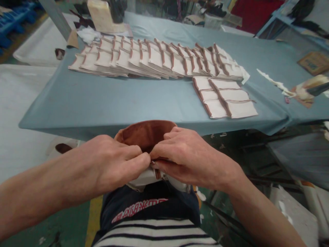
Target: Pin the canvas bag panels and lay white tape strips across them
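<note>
A white fabric piece with a brown lining (149,133) is bent into an open curve in front of me, just off the table's near edge. My left hand (118,159) grips its near rim from the left, thumb and fingers pressed together. From the right, my right hand (180,152) pinches the same rim, the fingertips of both hands almost meeting. A bit of white cloth with a small brown strip (157,174) hangs below the fingers. The exact spot under my fingertips is hidden.
On the blue-covered table (102,97) lies a long overlapping row of white panels with brown edging (154,58). One separate stack of such panels (228,97) is nearer me. A cardboard box (314,63) sits far right, and a white bin (42,43) stands left.
</note>
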Motion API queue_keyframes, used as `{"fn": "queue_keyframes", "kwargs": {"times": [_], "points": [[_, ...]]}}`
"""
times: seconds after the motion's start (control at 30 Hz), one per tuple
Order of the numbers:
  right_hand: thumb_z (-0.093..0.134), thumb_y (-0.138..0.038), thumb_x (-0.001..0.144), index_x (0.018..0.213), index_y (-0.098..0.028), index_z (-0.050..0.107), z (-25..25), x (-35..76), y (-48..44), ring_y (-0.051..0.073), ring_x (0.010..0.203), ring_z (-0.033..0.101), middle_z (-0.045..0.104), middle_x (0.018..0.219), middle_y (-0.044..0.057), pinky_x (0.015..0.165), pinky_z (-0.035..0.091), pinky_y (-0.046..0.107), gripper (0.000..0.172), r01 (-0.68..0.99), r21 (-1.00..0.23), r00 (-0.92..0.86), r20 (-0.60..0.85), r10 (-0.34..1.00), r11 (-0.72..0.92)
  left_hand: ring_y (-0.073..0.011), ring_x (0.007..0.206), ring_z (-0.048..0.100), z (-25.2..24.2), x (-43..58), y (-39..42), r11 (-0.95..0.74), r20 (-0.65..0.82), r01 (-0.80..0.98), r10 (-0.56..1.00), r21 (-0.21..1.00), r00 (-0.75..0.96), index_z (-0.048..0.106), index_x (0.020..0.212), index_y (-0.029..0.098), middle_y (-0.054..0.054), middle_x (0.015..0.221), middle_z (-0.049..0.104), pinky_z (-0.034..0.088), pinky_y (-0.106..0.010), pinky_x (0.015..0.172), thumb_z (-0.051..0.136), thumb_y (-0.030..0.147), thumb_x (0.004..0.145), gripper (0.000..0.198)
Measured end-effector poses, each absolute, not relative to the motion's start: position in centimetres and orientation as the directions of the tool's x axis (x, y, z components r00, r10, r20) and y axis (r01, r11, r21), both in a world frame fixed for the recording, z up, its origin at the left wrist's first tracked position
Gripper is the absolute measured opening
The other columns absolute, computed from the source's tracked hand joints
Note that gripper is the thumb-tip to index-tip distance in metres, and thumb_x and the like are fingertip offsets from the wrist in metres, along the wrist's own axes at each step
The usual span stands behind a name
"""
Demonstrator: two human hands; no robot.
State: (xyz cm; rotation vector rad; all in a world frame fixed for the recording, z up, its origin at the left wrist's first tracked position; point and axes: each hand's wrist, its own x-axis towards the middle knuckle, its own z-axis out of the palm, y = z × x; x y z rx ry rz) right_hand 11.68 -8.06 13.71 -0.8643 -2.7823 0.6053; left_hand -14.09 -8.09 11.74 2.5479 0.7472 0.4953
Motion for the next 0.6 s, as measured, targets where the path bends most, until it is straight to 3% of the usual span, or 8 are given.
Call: {"fn": "queue_keyframes", "kwargs": {"times": [0.1,0.17,0.3,0.4,0.5,0.6], "points": [[0.069,-0.022,0.103,0.085,-0.021,0.075,13.7,11.4,-8.3,0.022,0.078,0.067,0.078,0.078,0.002,0.077,0.037,0.038,0.019,0.524,-0.394,-0.813,0.032,0.581,0.755,-0.0129,0.052,0.047,11.7,-13.5,-7.6,-0.85,0.221,0.318,0.436,0.42,0.872,0.059,0.083,0.022,0.003,0.068,0.061,0.03,-0.034,0.052,0.047,0.006,0.102,0.027],[0.069,-0.022,0.102,0.084,-0.021,0.075,13.5,11.2,-8.5,0.022,0.076,0.066,0.077,0.076,0.002,0.076,0.037,0.038,0.019,0.537,-0.354,-0.806,0.054,0.59,0.766,-0.012,0.052,0.048,11.6,-13.1,-7.3,-0.841,0.267,0.276,0.43,0.465,0.862,0.056,0.079,0.023,0.005,0.064,0.058,0.031,-0.033,0.053,0.051,0.008,0.101,0.027],[0.066,-0.02,0.102,0.079,-0.021,0.071,13.1,10.8,-8.6,0.021,0.069,0.062,0.075,0.071,0.003,0.072,0.036,0.037,0.023,0.564,-0.253,-0.785,0.131,0.606,0.786,-0.0073,0.048,0.047,10.7,-12.3,-7.1,-0.705,0.271,0.343,0.604,0.621,0.749,0.059,0.072,0.021,0.008,0.057,0.056,0.033,-0.023,0.051,0.053,0.007,0.091,0.024],[0.064,-0.017,0.101,0.076,-0.021,0.068,12.6,10.8,-8.5,0.019,0.066,0.059,0.074,0.069,0.003,0.073,0.036,0.037,0.025,0.578,-0.228,-0.769,0.168,0.616,0.784,-0.0071,0.048,0.047,10.0,-11.7,-7.3,-0.483,0.178,0.392,0.778,0.783,0.602,0.06,0.067,0.019,0.007,0.056,0.054,0.035,-0.018,0.048,0.057,0.015,0.085,0.018],[0.063,-0.02,0.1,0.076,-0.021,0.068,11.8,11.1,-8.5,0.019,0.065,0.059,0.071,0.066,0.002,0.072,0.036,0.036,0.024,0.571,-0.303,-0.749,0.188,0.635,0.763,-0.0076,0.049,0.047,9.5,-11.4,-7.6,-0.252,0.032,0.352,0.85,0.901,0.526,0.062,0.064,0.018,0.005,0.056,0.054,0.037,-0.015,0.046,0.059,0.022,0.082,0.019],[0.062,-0.022,0.098,0.082,-0.021,0.07,11.1,11.4,-8.7,0.017,0.065,0.06,0.069,0.066,0.0,0.071,0.036,0.035,0.017,0.515,-0.458,-0.705,0.256,0.662,0.725,-0.0078,0.052,0.053,9.2,-11.5,-8.2,-0.251,0.058,0.32,0.859,0.913,0.509,0.067,0.068,0.017,0.005,0.061,0.061,0.041,-0.015,0.049,0.061,0.02,0.083,0.017]]}}
